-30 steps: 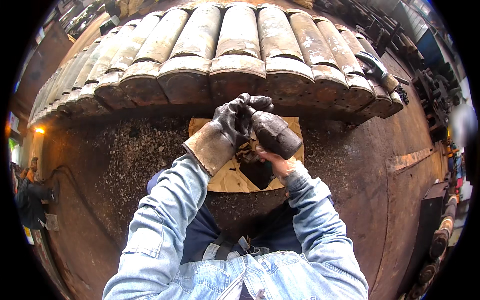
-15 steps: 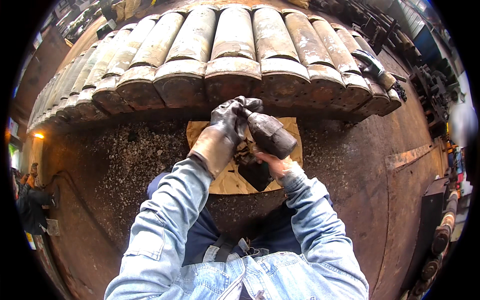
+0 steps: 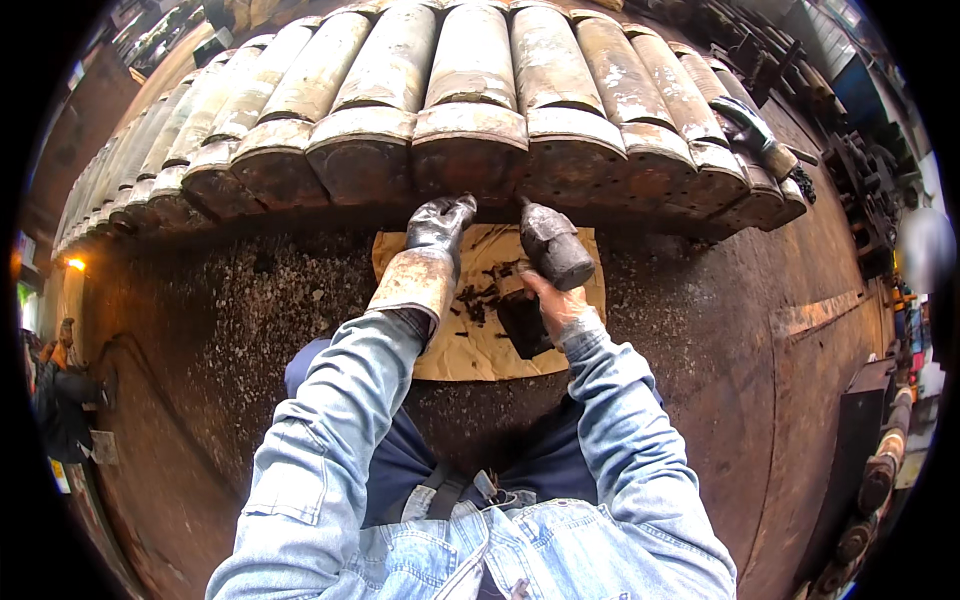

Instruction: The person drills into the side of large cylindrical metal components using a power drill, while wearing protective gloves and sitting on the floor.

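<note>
My right hand (image 3: 553, 303), bare, is wrapped round the handle of a dark, greasy cordless impact driver (image 3: 556, 250). Its nose points away from me, close to the lower face of a row of large metal cylinders (image 3: 470, 60). A dark glove with a worn tan cuff covers my left hand (image 3: 438, 232). Its fingers are curled together at the lower end face of a middle cylinder; what they pinch, if anything, is too small to make out. Below both hands lies a sheet of brown paper (image 3: 480, 360) bearing several small dark pieces (image 3: 478, 302).
Grit (image 3: 270, 310) is scattered on the dark floor left of the paper. Another dark glove (image 3: 745, 128) lies on the cylinders at the right. Machine parts (image 3: 870, 190) line the far right, and a small orange light (image 3: 76, 264) glows at the left.
My left hand has parted from the impact driver's nose and moved slightly left, to the cylinder face. The driver has swung to point more straight ahead, uncovering the small pieces on the paper.
</note>
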Motion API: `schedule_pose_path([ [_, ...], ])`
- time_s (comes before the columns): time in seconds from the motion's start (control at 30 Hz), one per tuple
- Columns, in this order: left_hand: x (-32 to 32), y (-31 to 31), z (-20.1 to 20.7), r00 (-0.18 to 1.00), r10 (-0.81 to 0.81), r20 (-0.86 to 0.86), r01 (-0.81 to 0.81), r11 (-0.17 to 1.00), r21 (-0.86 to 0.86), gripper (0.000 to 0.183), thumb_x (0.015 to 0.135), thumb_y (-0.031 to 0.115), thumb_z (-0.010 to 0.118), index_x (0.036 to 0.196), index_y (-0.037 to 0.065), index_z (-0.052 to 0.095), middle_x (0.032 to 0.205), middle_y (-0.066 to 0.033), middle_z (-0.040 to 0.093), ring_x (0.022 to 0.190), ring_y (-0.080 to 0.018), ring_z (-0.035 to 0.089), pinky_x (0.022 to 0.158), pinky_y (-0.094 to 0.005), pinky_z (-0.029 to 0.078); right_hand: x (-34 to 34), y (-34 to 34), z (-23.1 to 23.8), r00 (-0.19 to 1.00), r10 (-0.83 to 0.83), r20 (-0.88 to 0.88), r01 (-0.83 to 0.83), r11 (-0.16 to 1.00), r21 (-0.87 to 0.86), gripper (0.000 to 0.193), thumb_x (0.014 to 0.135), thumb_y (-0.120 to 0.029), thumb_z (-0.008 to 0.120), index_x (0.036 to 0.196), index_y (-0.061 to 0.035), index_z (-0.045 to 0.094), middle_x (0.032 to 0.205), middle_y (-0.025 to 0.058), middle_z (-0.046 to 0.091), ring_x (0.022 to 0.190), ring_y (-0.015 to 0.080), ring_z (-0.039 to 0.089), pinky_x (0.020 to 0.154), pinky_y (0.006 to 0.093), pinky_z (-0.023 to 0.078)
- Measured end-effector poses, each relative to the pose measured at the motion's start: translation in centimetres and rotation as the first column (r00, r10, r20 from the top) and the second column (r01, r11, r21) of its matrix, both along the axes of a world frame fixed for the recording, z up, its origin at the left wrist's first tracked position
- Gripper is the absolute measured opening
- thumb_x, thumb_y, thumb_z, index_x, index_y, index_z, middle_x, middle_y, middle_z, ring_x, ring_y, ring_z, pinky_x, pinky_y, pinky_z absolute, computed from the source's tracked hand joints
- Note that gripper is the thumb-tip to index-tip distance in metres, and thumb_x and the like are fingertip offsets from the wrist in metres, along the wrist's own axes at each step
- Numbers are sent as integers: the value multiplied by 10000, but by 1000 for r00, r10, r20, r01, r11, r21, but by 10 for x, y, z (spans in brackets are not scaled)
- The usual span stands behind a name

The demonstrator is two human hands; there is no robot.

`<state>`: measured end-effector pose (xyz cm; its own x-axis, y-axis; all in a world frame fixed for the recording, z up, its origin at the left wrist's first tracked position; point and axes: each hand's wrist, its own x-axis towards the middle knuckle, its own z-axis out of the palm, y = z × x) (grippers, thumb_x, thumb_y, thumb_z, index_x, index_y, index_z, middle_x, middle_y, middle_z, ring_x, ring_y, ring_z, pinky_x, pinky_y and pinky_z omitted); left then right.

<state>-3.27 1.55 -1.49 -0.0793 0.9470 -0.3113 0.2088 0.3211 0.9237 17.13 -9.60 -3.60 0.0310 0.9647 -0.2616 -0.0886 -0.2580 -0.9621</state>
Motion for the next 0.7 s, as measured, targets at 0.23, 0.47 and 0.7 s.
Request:
schedule_pose_path([
  [0.23, 8, -25, 34, 989, 140, 39, -140, 990, -8, 483, 847, 367, 812, 1144, -4, 724, 1063, -92, 733, 956, -180, 647, 869, -344, 509, -12, 11, 11, 994, -59, 95, 57, 998, 23, 130, 836, -189, 671, 865, -97, 584, 751, 2, 528, 706, 151, 475, 685, 326, 380],
  [0.47, -4, -25, 26, 962, 127, 242, -147, 987, 64, 526, 834, 413, 828, 1085, -36, 715, 1014, -114, 727, 939, -192, 635, 869, -357, 510, -27, 23, 21, 990, -11, 138, 16, 999, -37, 144, 846, -227, 656, 823, -108, 578, 724, 1, 516, 710, 150, 472, 704, 323, 371],
  [0.7, -12, -18, 12, 923, 114, 367, -157, 984, 88, 454, 857, 385, 819, 1042, -18, 722, 961, -65, 715, 895, -158, 607, 833, -335, 498, -29, 30, -25, 985, -2, 171, -3, 999, 32, 162, 917, -245, 688, 931, -92, 633, 806, 4, 575, 757, 157, 513, 760, 328, 413],
])
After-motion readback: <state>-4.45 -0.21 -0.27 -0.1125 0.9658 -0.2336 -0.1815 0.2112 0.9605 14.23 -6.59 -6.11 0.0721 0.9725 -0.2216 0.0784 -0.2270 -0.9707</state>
